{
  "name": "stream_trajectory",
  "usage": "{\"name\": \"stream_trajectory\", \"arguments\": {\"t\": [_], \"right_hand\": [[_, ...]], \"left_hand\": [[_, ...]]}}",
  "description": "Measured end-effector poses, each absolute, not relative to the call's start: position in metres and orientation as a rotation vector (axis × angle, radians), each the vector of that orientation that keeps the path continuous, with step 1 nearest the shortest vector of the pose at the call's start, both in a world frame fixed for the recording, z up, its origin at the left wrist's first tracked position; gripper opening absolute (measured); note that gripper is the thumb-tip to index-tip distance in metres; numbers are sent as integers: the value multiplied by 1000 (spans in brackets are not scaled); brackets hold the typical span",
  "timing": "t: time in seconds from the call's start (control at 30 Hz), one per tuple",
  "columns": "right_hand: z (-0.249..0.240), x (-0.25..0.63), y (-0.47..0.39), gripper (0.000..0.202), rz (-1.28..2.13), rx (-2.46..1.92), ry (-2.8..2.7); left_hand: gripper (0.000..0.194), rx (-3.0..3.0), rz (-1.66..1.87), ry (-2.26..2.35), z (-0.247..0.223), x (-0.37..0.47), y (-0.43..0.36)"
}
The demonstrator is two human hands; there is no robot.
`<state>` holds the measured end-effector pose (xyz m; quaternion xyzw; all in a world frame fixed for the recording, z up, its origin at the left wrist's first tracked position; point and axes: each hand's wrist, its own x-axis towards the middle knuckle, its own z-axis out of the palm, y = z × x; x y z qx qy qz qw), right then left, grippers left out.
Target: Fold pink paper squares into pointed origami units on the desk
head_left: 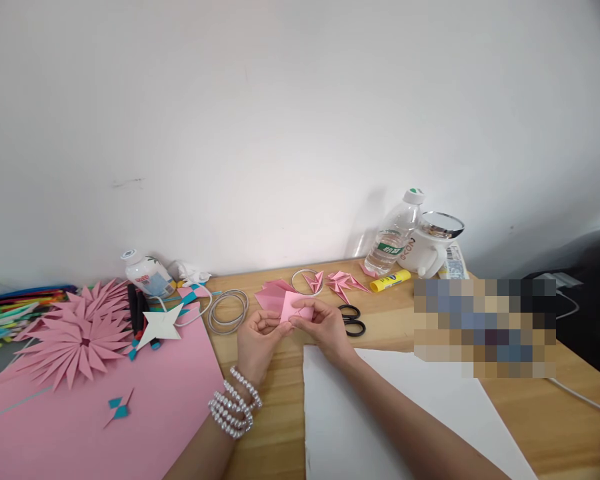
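A small folded piece of pink paper (291, 307) is held up between both hands above the wooden table. My left hand (260, 335), with pearl bracelets (233, 407) at the wrist, pinches its lower left edge. My right hand (324, 325) has its fingers and thumb closed on the right side, covering part of the paper. Behind the hands lie more pink paper (271, 297), a thin ring (307, 281) and folded pink pieces (345, 283). Black-handled scissors (354, 321) rest just right of my right hand.
White board (380, 413) lies under my right forearm; pink sheet (170, 400) with paper stars (85, 341) spreads left. A bottle (393, 240), mug (430, 250) and glue stick (390, 281) stand or lie back right. Coiled cable (229, 312) sits left of the hands.
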<state>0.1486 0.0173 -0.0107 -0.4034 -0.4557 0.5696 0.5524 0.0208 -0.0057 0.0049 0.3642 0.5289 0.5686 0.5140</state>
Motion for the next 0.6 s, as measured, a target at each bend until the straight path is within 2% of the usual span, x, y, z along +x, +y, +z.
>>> {"name": "stream_trajectory", "arguments": {"t": [0.4, 0.6], "right_hand": [[-10, 150, 17, 36, 1350, -937, -1095], [-8, 150, 16, 30, 1330, -945, -1110]], "left_hand": [[30, 993, 1387, 1331, 4, 23, -7], [31, 961, 1331, 1309, 9, 20, -5]]}}
